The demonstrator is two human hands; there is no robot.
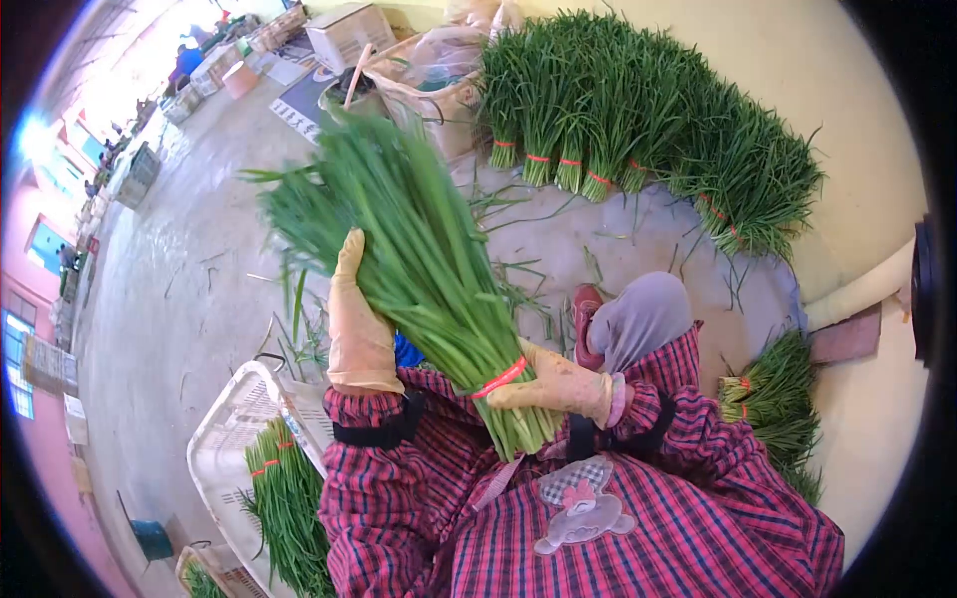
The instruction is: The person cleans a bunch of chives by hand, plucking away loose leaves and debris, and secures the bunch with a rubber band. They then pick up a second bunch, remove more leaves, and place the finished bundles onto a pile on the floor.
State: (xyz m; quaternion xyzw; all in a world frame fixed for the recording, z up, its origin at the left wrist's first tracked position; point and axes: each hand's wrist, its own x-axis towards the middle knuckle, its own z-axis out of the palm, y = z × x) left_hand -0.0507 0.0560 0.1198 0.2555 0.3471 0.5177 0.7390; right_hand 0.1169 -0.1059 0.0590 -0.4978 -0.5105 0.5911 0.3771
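A large bunch of garlic chives (419,254) is held at a tilt in front of my body, its leaf tips up and to the left. A red band (500,377) wraps the pale stem end. My left hand (359,329), in a cream glove, grips the bunch from the left with its thumb showing; the other fingers are hidden behind the leaves. My right hand (560,387), also gloved, closes around the stems at the red band.
Several banded chive bunches (638,110) stand against the wall; more bunches (783,399) lie at right. A white plastic crate (229,409) with chives is at lower left. Loose leaves litter the floor (189,299). A lined basket (429,100) stands ahead, and a pipe (862,289) runs along the wall.
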